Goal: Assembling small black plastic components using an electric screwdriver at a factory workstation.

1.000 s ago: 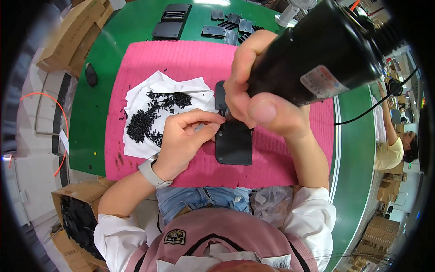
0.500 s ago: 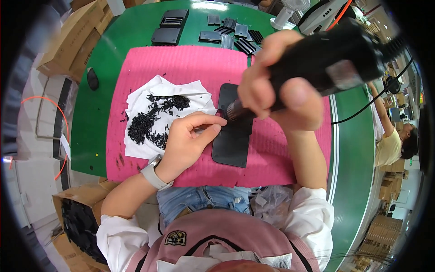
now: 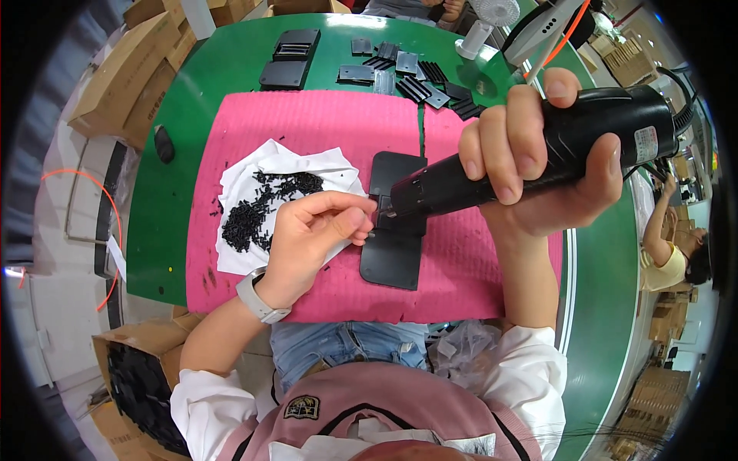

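Green table (image 3: 157, 238) fills the view, with a pink mat (image 3: 469, 288) at its near side; taking the mat's middle as the dial's centre, cardboard boxes (image 3: 123, 81) stack at 10 o'clock, an open carton (image 3: 134, 336) of dark pieces sits at 8, a white fan (image 3: 492, 14) stands at 1, and a person in yellow (image 3: 665, 267) shows at 3. The right hand (image 3: 553, 213) is clamped around a black power driver (image 3: 573, 140), whose nose points toward 9 o'clock over the waist of a black panel (image 3: 390, 263); whether it touches cannot be told. The left hand (image 3: 304, 234) curls at the panel's 9 o'clock edge, thumb and forefinger close together by the nose; I cannot tell if anything is between them. The panel lies near the mat's centre, smooth, matt and round-cornered. Fine ribs run over the foamy mat. Toward 9 o'clock, a creased white cloth (image 3: 236, 192) bears a heap of tiny black rods (image 3: 244, 221). Flat, slotted dark plastic parts (image 3: 406, 63) scatter at 12.
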Demonstrator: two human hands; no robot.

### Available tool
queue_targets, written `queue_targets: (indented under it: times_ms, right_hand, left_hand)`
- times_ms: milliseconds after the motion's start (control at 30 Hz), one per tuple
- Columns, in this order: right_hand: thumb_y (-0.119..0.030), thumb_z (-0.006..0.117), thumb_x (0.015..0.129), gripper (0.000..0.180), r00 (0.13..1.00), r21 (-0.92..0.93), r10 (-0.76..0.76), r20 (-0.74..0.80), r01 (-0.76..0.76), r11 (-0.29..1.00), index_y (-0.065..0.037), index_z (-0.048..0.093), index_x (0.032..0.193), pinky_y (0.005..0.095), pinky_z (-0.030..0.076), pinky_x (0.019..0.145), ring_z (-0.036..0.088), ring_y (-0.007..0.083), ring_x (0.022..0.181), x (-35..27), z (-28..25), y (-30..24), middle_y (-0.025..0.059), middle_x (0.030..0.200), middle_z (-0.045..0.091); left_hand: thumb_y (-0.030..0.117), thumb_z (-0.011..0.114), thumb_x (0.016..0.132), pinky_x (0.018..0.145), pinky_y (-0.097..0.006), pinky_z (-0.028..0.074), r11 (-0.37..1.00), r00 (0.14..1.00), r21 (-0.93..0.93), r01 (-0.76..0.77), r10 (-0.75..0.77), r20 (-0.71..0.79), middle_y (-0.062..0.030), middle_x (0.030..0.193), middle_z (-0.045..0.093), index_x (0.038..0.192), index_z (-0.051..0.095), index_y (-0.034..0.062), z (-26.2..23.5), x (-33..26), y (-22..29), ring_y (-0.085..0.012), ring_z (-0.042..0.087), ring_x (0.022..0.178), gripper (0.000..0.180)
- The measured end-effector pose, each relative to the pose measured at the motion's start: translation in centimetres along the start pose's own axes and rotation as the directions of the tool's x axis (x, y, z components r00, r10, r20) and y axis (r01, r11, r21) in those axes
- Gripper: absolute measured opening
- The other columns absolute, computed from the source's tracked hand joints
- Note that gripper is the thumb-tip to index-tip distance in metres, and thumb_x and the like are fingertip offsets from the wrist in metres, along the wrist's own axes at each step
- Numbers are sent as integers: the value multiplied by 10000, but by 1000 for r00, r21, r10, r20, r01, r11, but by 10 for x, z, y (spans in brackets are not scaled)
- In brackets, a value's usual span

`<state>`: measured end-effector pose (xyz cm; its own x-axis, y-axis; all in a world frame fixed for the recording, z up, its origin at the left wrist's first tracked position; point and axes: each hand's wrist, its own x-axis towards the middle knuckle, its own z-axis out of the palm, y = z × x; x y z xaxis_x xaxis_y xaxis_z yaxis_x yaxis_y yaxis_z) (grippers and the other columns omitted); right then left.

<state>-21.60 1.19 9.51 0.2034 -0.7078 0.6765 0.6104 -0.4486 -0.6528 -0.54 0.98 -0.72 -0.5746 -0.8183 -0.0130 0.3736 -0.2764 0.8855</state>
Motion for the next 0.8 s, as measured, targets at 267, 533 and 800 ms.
queue_targets:
  times_ms: [267,533,800]
  right_hand:
    - [-462,492,874,457,999,91,12,-34,-9,996,-93,453,1140,307,433,619,477,101,492,-3,2,2,-8,674,464]
    - [-444,464,881,430,992,22,64,-111,-62,998,-87,448,1119,303,420,565,455,112,461,-9,13,7,2,649,461]
    - [-253,516,849,312,919,69,65,-389,-42,997,-28,434,1049,304,384,429,438,149,407,-15,31,7,80,583,472]
  left_hand:
    - [24,684,801,715,-222,476,996,999,87,-33,31,30,-53,835,615,876,608,-37,3,-1,1,-83,564,761,124]
    - [-10,704,761,688,-217,482,944,987,293,-151,129,94,-52,826,618,849,610,-24,4,-1,0,-87,574,735,129]
    - [39,760,702,685,-234,461,885,978,420,-203,163,129,-50,874,616,904,594,-6,3,-4,0,-90,574,783,265]
